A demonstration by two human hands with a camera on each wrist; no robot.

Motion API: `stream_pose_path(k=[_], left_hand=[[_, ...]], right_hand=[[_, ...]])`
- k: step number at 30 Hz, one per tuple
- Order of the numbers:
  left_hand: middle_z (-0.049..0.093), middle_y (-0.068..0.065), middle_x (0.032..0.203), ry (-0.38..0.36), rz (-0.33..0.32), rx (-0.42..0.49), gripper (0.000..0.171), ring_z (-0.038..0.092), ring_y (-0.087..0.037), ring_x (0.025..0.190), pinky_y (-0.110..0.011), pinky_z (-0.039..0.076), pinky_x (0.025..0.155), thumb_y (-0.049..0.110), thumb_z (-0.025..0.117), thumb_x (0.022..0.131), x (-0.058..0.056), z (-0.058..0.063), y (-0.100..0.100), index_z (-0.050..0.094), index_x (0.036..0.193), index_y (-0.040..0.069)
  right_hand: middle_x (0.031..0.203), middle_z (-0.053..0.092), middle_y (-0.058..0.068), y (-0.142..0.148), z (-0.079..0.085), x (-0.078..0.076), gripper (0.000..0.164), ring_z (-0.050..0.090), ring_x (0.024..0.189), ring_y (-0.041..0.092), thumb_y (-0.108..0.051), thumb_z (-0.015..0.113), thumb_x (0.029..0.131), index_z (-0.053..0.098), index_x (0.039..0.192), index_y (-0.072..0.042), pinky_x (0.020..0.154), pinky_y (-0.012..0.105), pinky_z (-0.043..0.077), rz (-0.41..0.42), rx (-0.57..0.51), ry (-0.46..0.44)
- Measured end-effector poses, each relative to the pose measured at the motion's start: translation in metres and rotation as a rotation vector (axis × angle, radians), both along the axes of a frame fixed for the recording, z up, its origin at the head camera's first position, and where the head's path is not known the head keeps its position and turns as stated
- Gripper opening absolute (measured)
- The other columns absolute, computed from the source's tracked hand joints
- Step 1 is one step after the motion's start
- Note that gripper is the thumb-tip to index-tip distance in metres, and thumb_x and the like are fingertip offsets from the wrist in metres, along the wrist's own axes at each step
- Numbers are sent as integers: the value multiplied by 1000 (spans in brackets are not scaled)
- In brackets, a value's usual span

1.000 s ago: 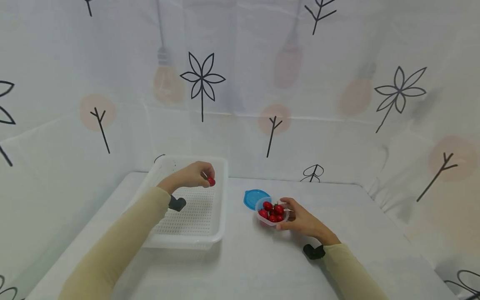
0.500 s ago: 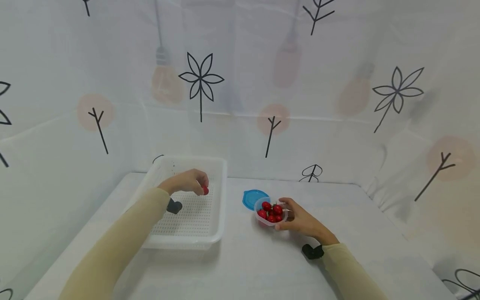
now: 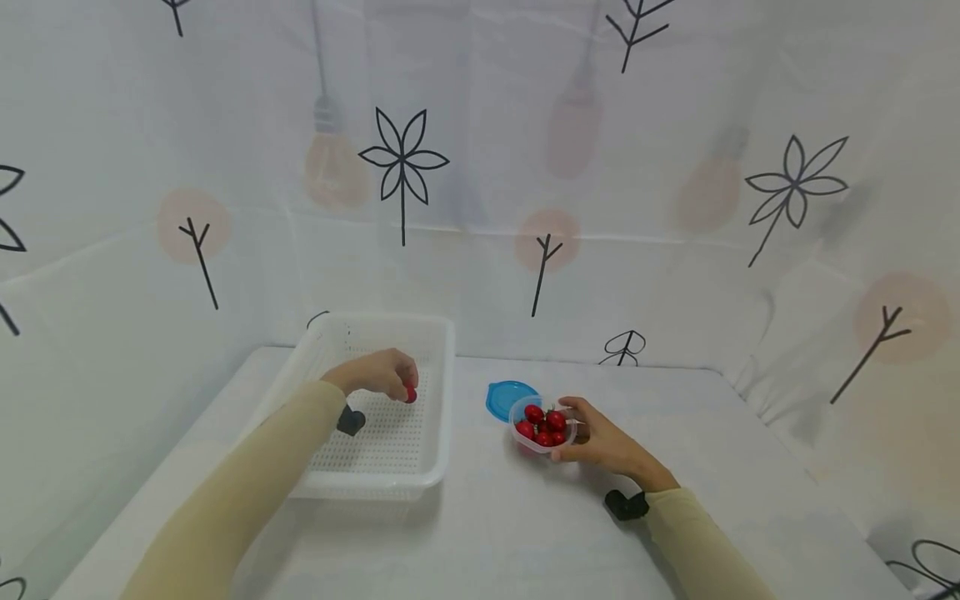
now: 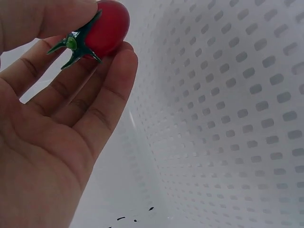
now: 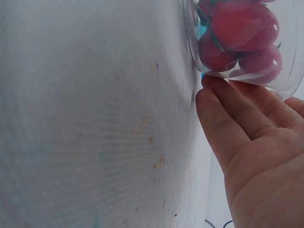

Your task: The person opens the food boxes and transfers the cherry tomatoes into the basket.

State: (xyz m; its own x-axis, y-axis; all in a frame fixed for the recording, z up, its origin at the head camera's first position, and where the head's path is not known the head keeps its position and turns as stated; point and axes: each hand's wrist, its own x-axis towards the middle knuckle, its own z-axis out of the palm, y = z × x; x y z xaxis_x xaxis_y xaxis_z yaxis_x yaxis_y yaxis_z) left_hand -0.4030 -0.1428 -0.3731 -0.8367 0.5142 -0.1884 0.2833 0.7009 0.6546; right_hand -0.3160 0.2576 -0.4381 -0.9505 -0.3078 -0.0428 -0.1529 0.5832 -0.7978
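Note:
My left hand [image 3: 381, 372] pinches a cherry tomato [image 4: 110, 26] between thumb and fingertips, inside the walls of a white perforated basket [image 3: 447, 417]. The tomato is red with a green star-shaped calyx, and in the left wrist view the basket's holed floor shows beside it. On the right, my right hand [image 3: 611, 443] holds a small clear plastic container [image 3: 519, 442] by its side, thumb at the near edge and fingers at the far one. Several red cherry tomatoes [image 5: 244, 26] fill the container. The right wrist view shows the fingertips against the clear wall.
A blue lid [image 3: 504, 398] lies on the white-covered table [image 3: 510, 533] just behind the container. The basket stands at the table's left, near a white curtain [image 3: 480, 283] printed with plants and bulbs that closes off the back and sides.
My left hand has moved down and slightly left into the basket, still pinching the tomato. My right hand and the container have stayed in place.

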Motion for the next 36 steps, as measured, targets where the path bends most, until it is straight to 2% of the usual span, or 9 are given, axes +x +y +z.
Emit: stream_pose_path(k=[7, 12, 19, 28, 36], left_hand=[[64, -14, 99, 14, 9, -8, 31, 58, -21, 85, -34, 52, 74, 1, 69, 75, 1, 2, -3, 63, 105, -1], [63, -19, 109, 6, 12, -6, 34, 59, -21, 89, -36, 52, 78, 3, 70, 76, 1, 5, -5, 62, 108, -1], [64, -14, 105, 31, 13, -6, 32, 60, -20, 89, -37, 52, 79, 6, 72, 78, 3, 6, -8, 62, 108, 1], [65, -8, 101, 62, 9, 25, 28, 59, -20, 90, -37, 52, 80, 9, 72, 79, 6, 10, -3, 64, 105, 6], [65, 0, 96, 160, -26, 81, 20, 60, -17, 90, -35, 51, 79, 13, 71, 82, 14, 19, 14, 65, 101, 12]], right_hand=[[140, 42, 13, -2, 3, -1, 96, 47, 122, 36, -40, 82, 70, 28, 145, -14, 92, 48, 48, -3, -2, -3], [140, 42, 13, -4, 5, -3, 98, 47, 123, 37, -41, 83, 69, 28, 145, -14, 92, 48, 47, -10, 2, -3], [140, 42, 13, -6, 4, -4, 98, 44, 125, 38, -41, 83, 68, 29, 144, -14, 92, 48, 48, -17, 0, -10], [142, 40, 15, -6, 3, 1, 99, 43, 126, 41, -40, 83, 68, 28, 145, -13, 90, 48, 49, -30, 12, -11], [143, 39, 17, -3, 1, 3, 98, 42, 126, 43, -40, 83, 69, 28, 145, -12, 91, 48, 49, -30, 14, -3]])
